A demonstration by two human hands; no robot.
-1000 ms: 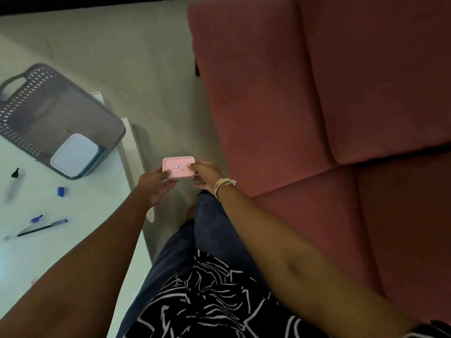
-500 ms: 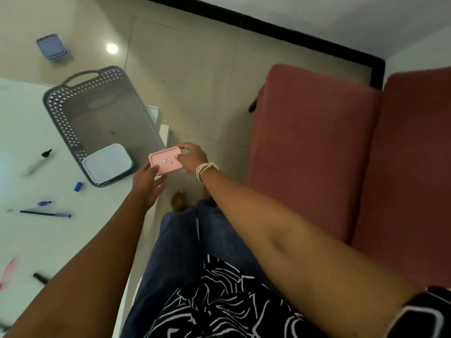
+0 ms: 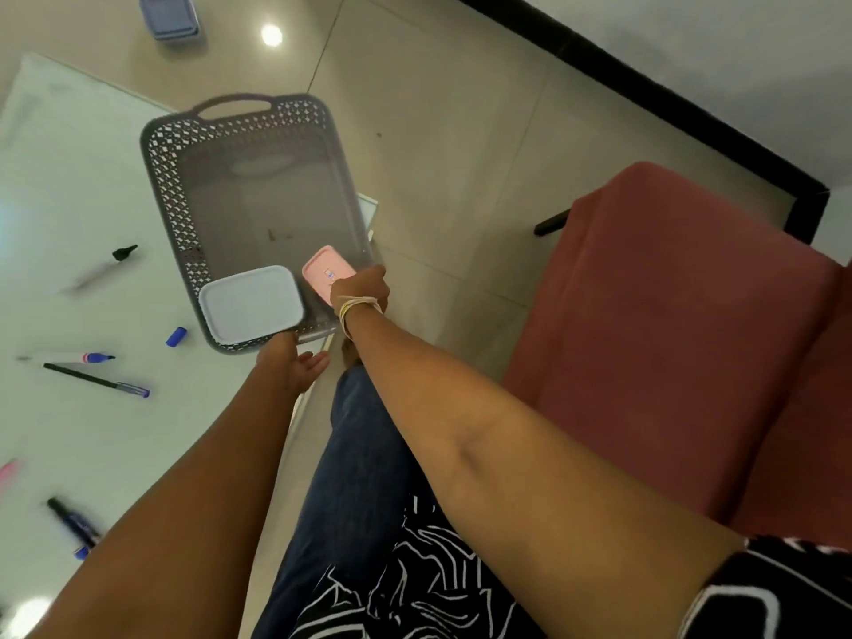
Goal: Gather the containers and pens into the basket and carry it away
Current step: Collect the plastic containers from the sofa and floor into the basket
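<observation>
- Reaching over the near end of a grey lattice basket, the right hand grips a pink container by its near edge, holding it just inside the basket's right wall.
- A pale blue container already lies in the basket's near-left corner, just beside the pink one.
- The left hand hovers at the basket's near rim, fingers relaxed and apart, holding nothing.
- Pens lie scattered on the white table left of the basket: a black-capped marker, a blue-tipped marker, a slim black pen, and a loose blue cap.
- Another lidded blue box sits on the tiled floor beyond the table.
</observation>
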